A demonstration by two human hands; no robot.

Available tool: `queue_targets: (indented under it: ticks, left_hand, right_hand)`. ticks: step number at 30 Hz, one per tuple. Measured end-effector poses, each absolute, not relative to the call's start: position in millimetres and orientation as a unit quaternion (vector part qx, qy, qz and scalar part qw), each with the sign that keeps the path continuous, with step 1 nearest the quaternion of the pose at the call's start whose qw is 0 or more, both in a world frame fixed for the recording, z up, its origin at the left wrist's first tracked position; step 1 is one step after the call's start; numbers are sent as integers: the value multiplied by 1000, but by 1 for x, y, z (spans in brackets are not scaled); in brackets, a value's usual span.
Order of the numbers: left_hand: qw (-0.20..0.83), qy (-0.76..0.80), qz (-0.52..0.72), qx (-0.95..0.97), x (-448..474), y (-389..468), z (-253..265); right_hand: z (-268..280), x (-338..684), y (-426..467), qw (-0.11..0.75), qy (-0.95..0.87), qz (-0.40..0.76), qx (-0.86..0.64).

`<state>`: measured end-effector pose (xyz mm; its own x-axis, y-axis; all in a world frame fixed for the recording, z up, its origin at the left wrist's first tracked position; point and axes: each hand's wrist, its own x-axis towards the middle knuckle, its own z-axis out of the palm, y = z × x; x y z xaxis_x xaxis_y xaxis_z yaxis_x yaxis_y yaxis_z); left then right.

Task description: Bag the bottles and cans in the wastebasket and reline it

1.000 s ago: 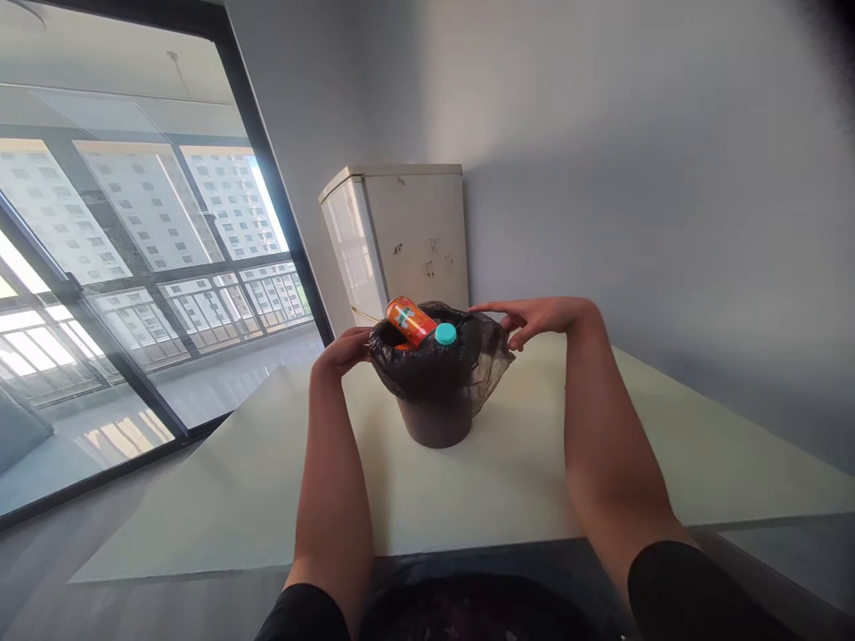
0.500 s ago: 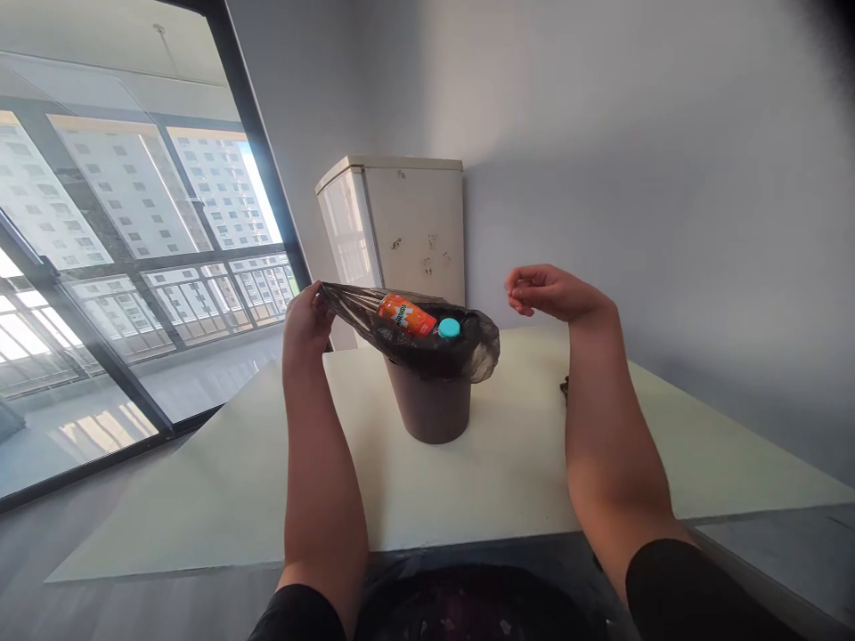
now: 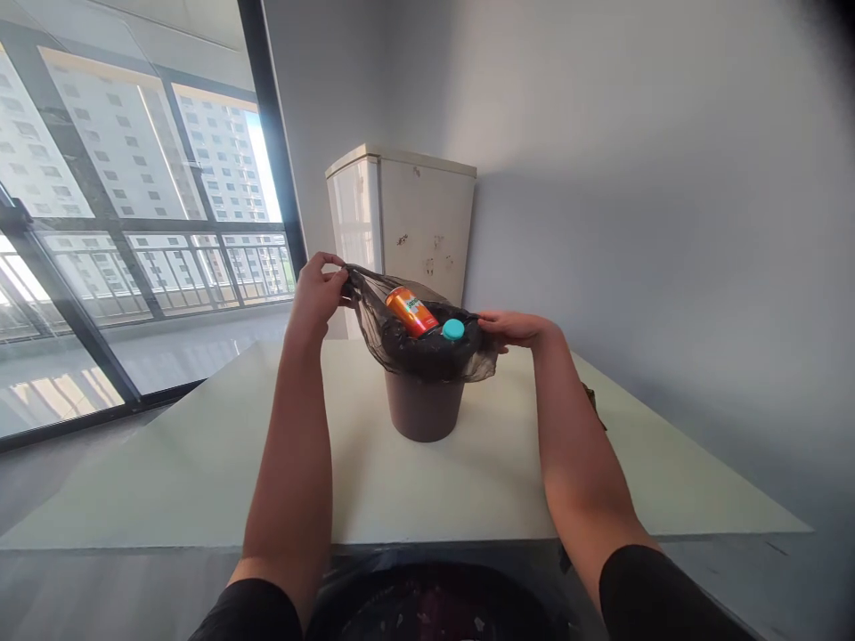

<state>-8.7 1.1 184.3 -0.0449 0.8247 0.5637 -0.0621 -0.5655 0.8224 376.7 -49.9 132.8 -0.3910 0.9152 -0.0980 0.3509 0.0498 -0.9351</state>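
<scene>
A brown trash bin (image 3: 424, 414) stands on the table, lined with a thin black garbage bag (image 3: 427, 358) whose rim hangs over its edge. Inside the bag's mouth lie an orange can (image 3: 411, 311), tilted, and a bottle with a turquoise cap (image 3: 453, 329); the bottle's body is hidden. My left hand (image 3: 321, 296) pinches the bag's left edge and holds it stretched up and outward. At the opposite side, my right hand (image 3: 511, 329) is closed on the bag's right edge by the bin's rim.
The pale table (image 3: 200, 472) spreads out on both sides. Partly behind my right forearm lies a small dark brownish object (image 3: 593, 405). Beyond the table stands an off-white fridge (image 3: 427, 223), with a glass sliding door (image 3: 140, 196) at the left.
My right hand has come in from the right, down onto the bag's right edge, and gripped it. My left hand still holds the left edge, now pulled a little higher.
</scene>
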Motion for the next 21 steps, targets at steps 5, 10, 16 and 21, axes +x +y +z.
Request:
queue_targets:
  ticks: [5,10,16,21]
  left_hand:
    - [356,280,640,621,-10,-4,185]
    - [354,296,632,622,-26,-17,189]
    - [377,266,634,621,-20,-7,187]
    - [398,263,653,588,11,9,184]
  right_hand:
    - [143,388,-57,424,-601,495,-463]
    - [156,416,-80,586,-557,384,-446]
    - [150,409,-85,213,-701,396,-554]
    - [143,380,-60,107,-782,399,-467]
